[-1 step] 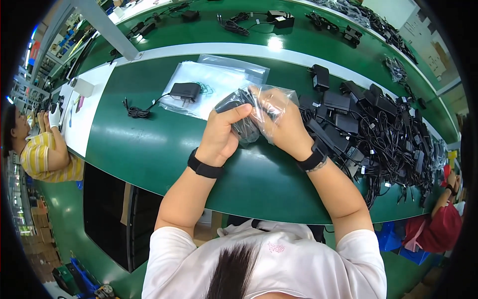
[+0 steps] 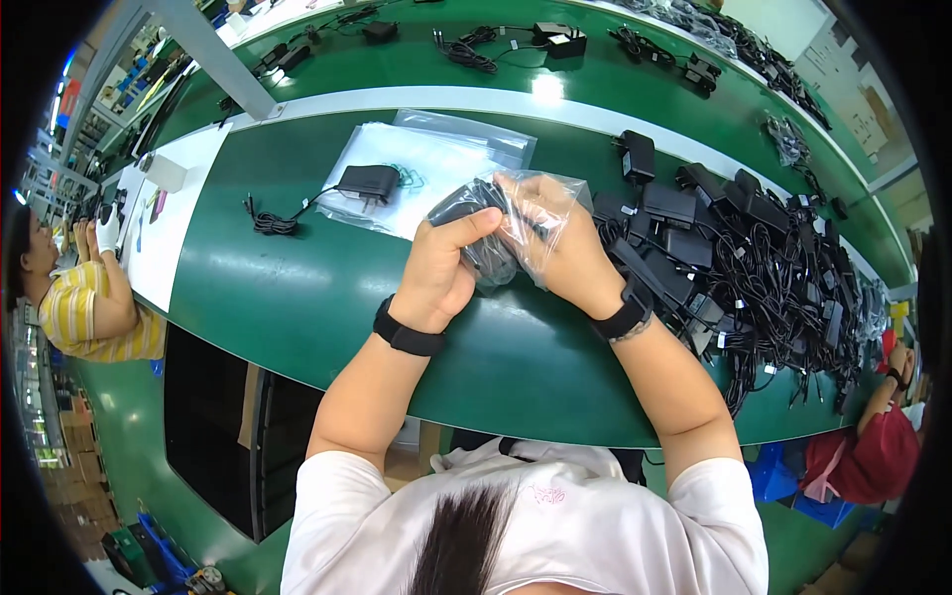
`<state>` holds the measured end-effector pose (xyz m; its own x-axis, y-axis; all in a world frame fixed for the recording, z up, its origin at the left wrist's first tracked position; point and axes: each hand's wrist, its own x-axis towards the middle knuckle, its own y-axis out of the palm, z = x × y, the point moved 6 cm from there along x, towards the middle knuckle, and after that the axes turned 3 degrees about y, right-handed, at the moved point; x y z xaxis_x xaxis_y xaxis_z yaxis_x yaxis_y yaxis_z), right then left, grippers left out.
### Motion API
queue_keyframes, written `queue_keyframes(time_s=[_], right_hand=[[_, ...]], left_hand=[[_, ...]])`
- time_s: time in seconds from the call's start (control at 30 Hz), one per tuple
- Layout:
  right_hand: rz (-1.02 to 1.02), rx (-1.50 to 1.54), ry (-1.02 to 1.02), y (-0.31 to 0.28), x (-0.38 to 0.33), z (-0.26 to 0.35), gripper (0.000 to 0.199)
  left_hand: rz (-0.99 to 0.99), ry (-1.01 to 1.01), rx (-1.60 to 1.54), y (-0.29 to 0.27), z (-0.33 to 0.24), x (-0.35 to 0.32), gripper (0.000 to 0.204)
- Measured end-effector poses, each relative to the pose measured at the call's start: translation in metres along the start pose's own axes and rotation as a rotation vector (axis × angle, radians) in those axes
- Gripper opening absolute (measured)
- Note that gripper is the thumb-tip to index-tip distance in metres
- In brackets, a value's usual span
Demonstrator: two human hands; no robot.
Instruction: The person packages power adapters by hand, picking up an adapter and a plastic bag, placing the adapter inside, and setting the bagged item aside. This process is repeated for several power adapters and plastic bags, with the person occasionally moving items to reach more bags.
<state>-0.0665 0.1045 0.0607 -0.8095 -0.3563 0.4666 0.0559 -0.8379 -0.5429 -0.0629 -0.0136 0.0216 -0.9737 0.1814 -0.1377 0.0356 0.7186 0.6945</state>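
Over the green bench I hold a clear plastic bag [image 2: 573, 190] with a black power adapter [image 2: 458, 205] and its coiled cable in it. My left hand [image 2: 436, 266] is closed round the lower left of the bag, thumb pressed on the adapter through the film. At the bag's upper right, my right hand [image 2: 573, 248] pinches the film; some of its fingertips are hidden behind crumpled plastic. Beyond my hands lies a stack of flat clear bags [image 2: 362, 144]. Another black adapter [image 2: 369, 183] rests on the stack's left part, its bundled cable [image 2: 273, 216] on the bench.
A large heap of black adapters and tangled cables [image 2: 754, 258] covers the bench's right side, close to my right wrist. Further adapters [image 2: 558, 40] sit on the green surface beyond the white ledge [image 2: 327, 102]. A person in yellow stripes [image 2: 94, 307] works at the left; a person in red [image 2: 868, 456] is at the right.
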Motion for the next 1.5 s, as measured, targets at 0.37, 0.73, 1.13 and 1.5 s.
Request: queue_keyframes(time_s=[0.37,0.73,1.13,1.5], right_hand=[[-0.127,0.071,-0.040,0.008,-0.005,0.016,0.041],[0.085,0.325,0.013,-0.011,-0.001,0.001,0.025],[-0.417,0.820,0.192,-0.055,0.009,0.000,0.047],[0.063,1.371,0.651,0.021,-0.011,0.015,0.042]], left_hand=[[-0.152,0.329,0.327,-0.003,-0.021,-0.003,0.037],[-0.111,0.432,0.122,-0.008,-0.057,-0.010,0.039],[-0.106,0.348,-0.203,-0.015,-0.060,-0.013,0.022],[0.030,0.489,0.000,0.015,-0.033,-0.023,0.047]])
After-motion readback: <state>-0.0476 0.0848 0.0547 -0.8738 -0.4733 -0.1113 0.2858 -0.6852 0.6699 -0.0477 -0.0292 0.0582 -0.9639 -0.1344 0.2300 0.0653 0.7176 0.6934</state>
